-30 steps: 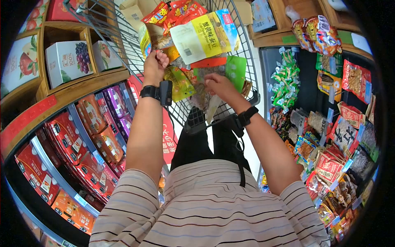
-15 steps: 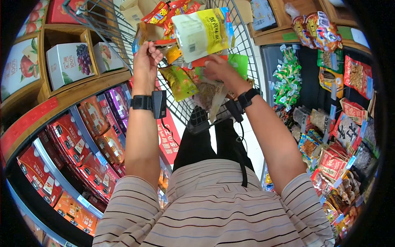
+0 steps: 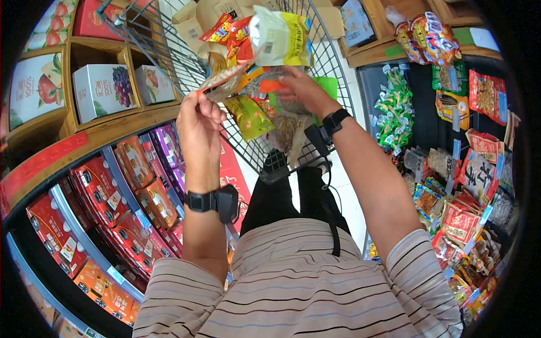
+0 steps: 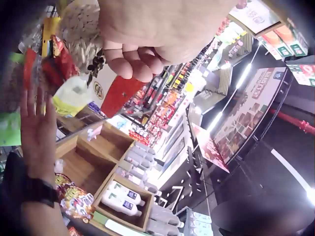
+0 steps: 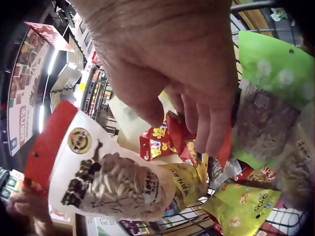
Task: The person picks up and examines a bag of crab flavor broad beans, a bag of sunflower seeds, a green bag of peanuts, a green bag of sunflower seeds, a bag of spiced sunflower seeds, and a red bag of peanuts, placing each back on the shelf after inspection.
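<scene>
My left hand (image 3: 200, 127) pinches the red top edge of a white bag of seeds (image 5: 113, 182) with a clear window, held up over the cart's left side. In the right wrist view this bag hangs tilted, its red header toward the left hand. My right hand (image 3: 307, 93) reaches over the cart with fingers extended, close above a bag with an orange-red top (image 3: 271, 86). Beyond it a yellow-and-white broad bean pouch (image 3: 282, 36) leans among red snack bags (image 3: 228, 36). A yellow-green snack bag (image 3: 248, 116) and a green-topped bag (image 5: 270, 64) lie nearer.
The wire shopping cart (image 3: 336, 73) stands in front of my body. Shelves of red gift boxes (image 3: 93, 186) and juice cartons (image 3: 104, 90) line the left. Hanging green packets (image 3: 394, 107) and bagged snacks (image 3: 472, 174) fill the right.
The left hand has drawn the seed bag up and toward my body. The right hand has moved farther forward, and the broad bean pouch has shifted forward and stands more upright.
</scene>
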`<state>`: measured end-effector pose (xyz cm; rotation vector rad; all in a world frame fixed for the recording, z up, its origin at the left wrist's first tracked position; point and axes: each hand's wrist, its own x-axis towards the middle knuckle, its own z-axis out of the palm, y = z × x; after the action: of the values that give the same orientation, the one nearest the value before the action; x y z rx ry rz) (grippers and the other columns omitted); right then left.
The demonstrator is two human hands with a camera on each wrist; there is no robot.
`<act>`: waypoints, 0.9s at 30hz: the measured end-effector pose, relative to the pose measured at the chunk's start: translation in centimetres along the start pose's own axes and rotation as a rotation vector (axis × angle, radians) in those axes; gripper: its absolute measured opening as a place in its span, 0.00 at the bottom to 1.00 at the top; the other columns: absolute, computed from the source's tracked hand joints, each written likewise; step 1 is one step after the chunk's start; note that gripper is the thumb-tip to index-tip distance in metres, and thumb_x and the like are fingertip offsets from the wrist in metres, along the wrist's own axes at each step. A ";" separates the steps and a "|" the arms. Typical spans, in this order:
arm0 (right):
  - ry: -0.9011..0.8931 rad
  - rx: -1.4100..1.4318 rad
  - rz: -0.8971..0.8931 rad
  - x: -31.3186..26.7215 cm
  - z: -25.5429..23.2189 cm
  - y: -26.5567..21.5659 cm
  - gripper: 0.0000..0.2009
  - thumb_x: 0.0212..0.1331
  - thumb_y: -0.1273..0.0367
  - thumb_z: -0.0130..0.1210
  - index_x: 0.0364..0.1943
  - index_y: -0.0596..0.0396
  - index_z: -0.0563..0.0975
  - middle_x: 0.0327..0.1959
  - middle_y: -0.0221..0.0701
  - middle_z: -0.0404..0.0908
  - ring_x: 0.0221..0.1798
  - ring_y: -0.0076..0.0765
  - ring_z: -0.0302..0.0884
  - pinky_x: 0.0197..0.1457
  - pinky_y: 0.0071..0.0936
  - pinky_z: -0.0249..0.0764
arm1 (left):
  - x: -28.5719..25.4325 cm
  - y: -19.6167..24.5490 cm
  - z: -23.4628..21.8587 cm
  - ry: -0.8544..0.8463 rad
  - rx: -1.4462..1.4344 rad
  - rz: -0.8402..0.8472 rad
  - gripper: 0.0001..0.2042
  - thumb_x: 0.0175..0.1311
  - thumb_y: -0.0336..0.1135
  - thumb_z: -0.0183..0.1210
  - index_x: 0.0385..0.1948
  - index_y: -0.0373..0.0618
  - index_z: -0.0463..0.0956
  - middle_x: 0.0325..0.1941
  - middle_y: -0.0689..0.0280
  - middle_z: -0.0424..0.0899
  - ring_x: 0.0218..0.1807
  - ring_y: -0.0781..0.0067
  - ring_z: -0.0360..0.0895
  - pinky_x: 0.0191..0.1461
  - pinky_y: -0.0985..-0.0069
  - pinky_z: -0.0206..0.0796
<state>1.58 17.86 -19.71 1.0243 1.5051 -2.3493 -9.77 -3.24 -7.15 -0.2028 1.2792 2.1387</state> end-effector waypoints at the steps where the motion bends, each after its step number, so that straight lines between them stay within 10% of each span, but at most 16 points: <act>1: 0.000 -0.015 0.005 -0.1 0.0 0.1 0.31 0.68 0.61 0.51 0.71 0.57 0.56 0.62 0.38 0.70 0.55 0.37 0.77 0.55 0.32 0.76 | -1.0 0.5 0.4 -0.024 -0.012 0.021 0.11 0.72 0.42 0.52 0.30 0.48 0.71 0.22 0.76 0.63 0.25 0.80 0.60 0.33 0.77 0.58; 8: -0.115 -0.347 -0.340 -5.0 2.7 -1.3 0.37 0.57 0.72 0.61 0.72 0.55 0.57 0.72 0.39 0.61 0.71 0.37 0.63 0.69 0.36 0.66 | -6.9 3.8 3.4 -0.184 -0.090 -0.074 0.11 0.74 0.41 0.49 0.29 0.49 0.70 0.20 0.77 0.64 0.22 0.82 0.60 0.28 0.80 0.55; 15: -0.193 -0.546 -0.730 -15.4 2.7 -4.7 0.32 0.60 0.58 0.63 0.65 0.60 0.69 0.65 0.43 0.71 0.70 0.35 0.65 0.73 0.32 0.58 | -11.3 5.3 6.5 -0.396 -0.144 -0.177 0.11 0.75 0.39 0.47 0.32 0.47 0.71 0.21 0.77 0.66 0.21 0.83 0.60 0.27 0.81 0.57; 19: -0.164 -0.074 -0.585 -19.4 2.6 -4.9 0.23 0.66 0.56 0.57 0.54 0.63 0.77 0.51 0.38 0.82 0.56 0.27 0.75 0.63 0.28 0.68 | -12.8 6.5 10.3 -0.513 -0.087 -0.136 0.11 0.77 0.40 0.45 0.38 0.45 0.72 0.24 0.76 0.68 0.24 0.82 0.62 0.29 0.81 0.58; 27: 0.191 -0.166 -0.534 -30.0 -2.6 -7.2 0.26 0.70 0.50 0.49 0.42 0.65 0.81 0.36 0.31 0.83 0.41 0.22 0.76 0.49 0.25 0.72 | -13.1 5.1 12.1 -0.410 0.507 0.281 0.19 0.74 0.50 0.48 0.48 0.41 0.73 0.38 0.68 0.79 0.38 0.75 0.77 0.41 0.76 0.71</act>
<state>21.82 17.13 3.66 0.9124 2.2402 -2.4366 -0.26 -0.55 8.53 0.6254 1.6034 1.8567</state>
